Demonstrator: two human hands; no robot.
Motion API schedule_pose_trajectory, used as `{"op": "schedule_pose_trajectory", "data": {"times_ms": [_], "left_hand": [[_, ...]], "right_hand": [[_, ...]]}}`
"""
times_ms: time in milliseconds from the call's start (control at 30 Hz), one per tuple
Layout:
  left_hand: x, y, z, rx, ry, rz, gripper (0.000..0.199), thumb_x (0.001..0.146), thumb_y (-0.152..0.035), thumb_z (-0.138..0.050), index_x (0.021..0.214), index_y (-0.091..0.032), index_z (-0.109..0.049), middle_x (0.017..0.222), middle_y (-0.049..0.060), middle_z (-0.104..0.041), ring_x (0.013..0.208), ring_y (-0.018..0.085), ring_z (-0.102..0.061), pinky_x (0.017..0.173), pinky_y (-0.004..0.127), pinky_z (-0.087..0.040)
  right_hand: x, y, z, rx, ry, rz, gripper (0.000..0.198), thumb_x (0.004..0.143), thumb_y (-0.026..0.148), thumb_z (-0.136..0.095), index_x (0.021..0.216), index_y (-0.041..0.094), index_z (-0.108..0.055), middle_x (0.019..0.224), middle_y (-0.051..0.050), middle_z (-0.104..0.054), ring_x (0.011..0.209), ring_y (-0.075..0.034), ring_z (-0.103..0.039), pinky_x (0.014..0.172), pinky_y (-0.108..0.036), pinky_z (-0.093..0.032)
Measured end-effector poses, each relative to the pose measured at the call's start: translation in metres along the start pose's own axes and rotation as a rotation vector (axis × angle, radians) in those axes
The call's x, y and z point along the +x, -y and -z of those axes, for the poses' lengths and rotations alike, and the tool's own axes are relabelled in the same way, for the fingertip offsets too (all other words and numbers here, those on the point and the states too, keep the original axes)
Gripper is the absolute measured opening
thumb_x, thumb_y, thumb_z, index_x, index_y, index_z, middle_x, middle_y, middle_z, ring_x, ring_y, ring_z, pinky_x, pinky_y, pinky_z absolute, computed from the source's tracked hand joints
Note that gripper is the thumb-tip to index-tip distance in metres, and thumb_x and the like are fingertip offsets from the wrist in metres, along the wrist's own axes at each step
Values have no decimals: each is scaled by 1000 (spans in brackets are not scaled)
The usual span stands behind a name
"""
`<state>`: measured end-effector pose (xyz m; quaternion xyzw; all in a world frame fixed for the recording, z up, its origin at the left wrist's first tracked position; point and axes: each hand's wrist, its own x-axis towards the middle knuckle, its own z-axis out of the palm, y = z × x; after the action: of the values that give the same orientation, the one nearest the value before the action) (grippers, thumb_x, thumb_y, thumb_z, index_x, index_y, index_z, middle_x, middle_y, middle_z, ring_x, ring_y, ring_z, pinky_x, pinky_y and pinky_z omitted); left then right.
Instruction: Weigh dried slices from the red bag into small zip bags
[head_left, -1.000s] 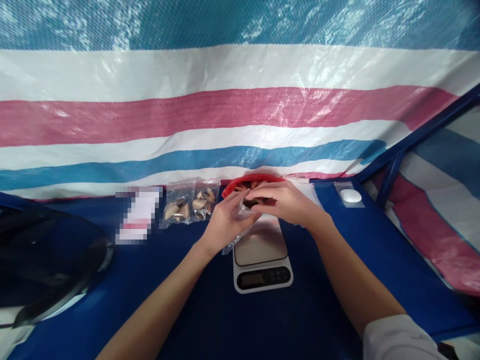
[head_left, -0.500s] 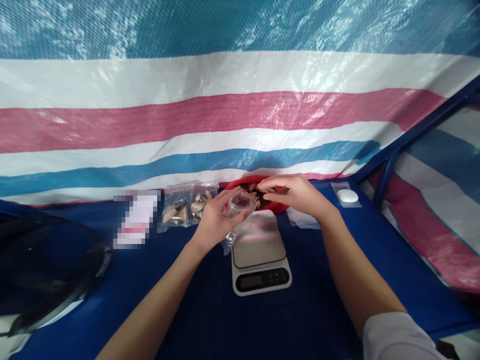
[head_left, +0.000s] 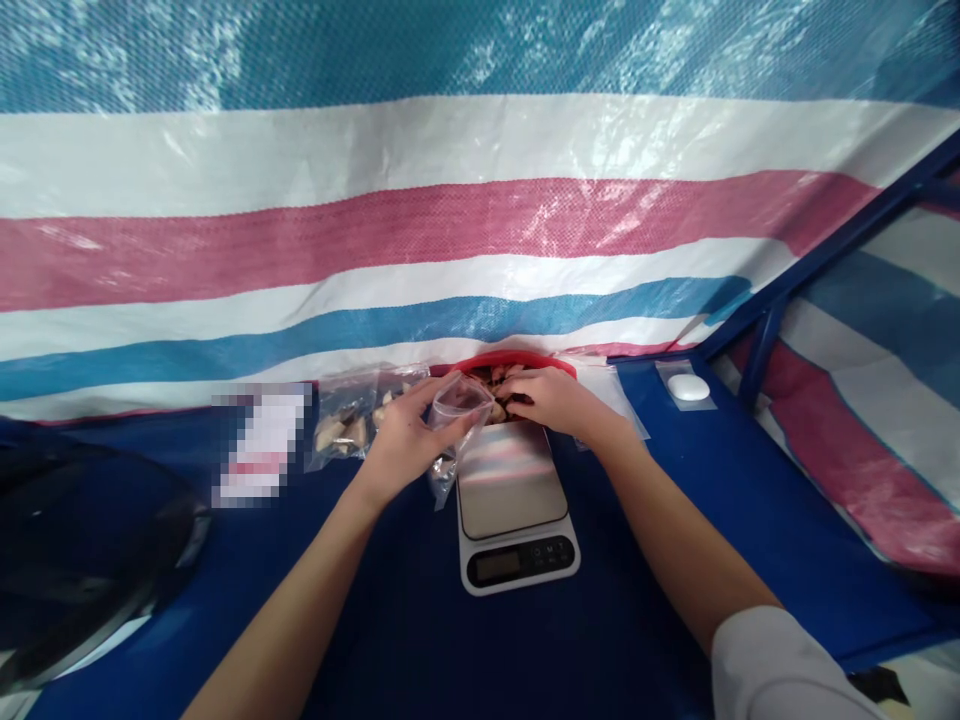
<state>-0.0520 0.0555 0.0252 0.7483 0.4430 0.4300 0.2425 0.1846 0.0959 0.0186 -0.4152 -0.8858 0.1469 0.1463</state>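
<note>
My left hand (head_left: 411, 432) is closed on a clear plastic bag (head_left: 465, 398), its mouth held wide and facing the basin. Some pale pieces (head_left: 442, 466) show low in the bag. Over the red basin (head_left: 517, 357) my right hand (head_left: 551, 402) reaches in from the right, fingertips curled together among pale brown pieces that look like dried mushrooms (head_left: 498, 408). What lies between those fingertips is mostly hidden. Just in front of the basin, below both hands, a white kitchen scale (head_left: 514, 490) rests on the blue table, nothing on its steel plate.
Filled clear bags (head_left: 341, 430) lie left of my left hand, beside a blurred paper slip (head_left: 259, 445). Flat clear bags (head_left: 611, 395) lie right of the basin. A white oval object (head_left: 688, 387) sits farther right. A large black object (head_left: 90, 560) occupies the left side.
My right hand has lowered and moved slightly left into the basin, its fingers drawing together among the pieces. The left hand still holds the bag, and the view has shifted slightly.
</note>
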Motion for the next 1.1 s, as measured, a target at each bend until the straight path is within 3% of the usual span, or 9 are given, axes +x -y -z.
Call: {"op": "schedule_pose_trajectory", "data": {"times_ms": [167,400,600,867,1100], "left_hand": [[1,1,9,-22,25,29,44,82,-43,-79,121,-25,-72,114,7,-78,104,29,-74,93,43,-61],[2,3,17,-76,75,35,44,82,-44,-79,121,-26,-73,115,6,-78,103,28,-74,91,40,-62],[4,-3,26,-114,118,147,47,81,-48,-78,120,-22,-74,118,7,-77,111,29,-71,102,40,-56],[4,-12,36,-152,166,182,47,79,-50,-79,118,-23,-74,114,6,-78,104,28,-72,94,39,-58],[3,-8,31,-189,189,190,45,78,-51,-79,111,-21,-77,107,8,-78,95,27,-72,86,38,-59]], "right_hand": [[6,1,-12,-56,24,85,25,99,26,-57,114,22,-76,113,-7,-77,106,-24,-68,91,-34,-51],[12,-5,-24,-73,-1,166,22,97,24,-59,110,20,-77,113,-8,-77,105,-25,-68,94,-37,-49],[23,-9,-27,-102,42,266,20,96,22,-61,108,17,-76,114,-9,-76,110,-27,-65,95,-39,-48],[31,-7,-21,-140,124,314,19,93,16,-62,107,20,-76,112,-8,-75,103,-23,-68,91,-35,-49],[33,-1,-16,-155,201,312,22,96,16,-57,100,20,-78,116,-9,-75,104,-22,-67,89,-33,-47]]}}
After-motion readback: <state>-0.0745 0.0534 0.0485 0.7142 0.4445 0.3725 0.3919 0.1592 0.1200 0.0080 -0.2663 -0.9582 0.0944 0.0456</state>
